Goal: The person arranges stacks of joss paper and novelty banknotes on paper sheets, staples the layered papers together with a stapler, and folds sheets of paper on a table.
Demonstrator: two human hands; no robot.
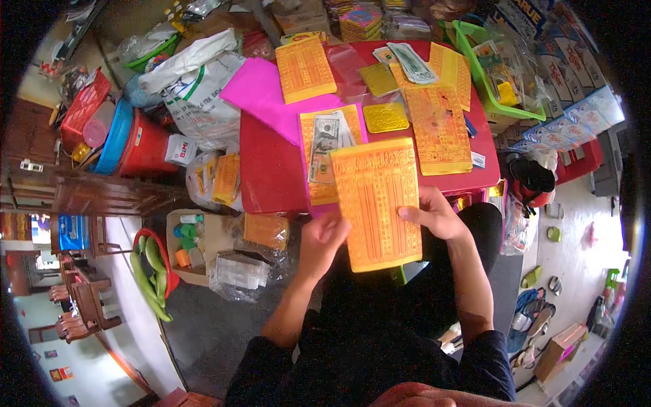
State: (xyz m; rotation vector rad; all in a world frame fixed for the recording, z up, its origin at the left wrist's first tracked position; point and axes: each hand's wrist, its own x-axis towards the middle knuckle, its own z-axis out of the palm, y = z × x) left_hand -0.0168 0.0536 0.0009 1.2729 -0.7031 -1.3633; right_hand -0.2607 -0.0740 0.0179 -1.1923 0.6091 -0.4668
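Orange-yellow printed packet nearest the camera, held up by the right hand over the near edge of the red desk; right thumb pressed on its printed face near the right edge, the other right fingers hidden behind, packet apparently pinched between; left hand curled at the left edge, its fingers bent inward; whether paper is pinched there cannot be told.

Judged best handled with light, even pressure at both long edges; layers kept square, thumb laid flat so that the thin paper is not creased; any loose sheet best eased from a corner rather than dragged across the print, since tearing or skewing seems likely otherwise.

Printed face turned up to the camera; long axis run from the lap toward the desk, far end leaned slightly left; ornamented band at the far end, print columns set along the length.

Beyond it, banknotes laid on a bordered sheet; gold pieces to the right of these; another orange stack farther off, partly over bright pink paper.
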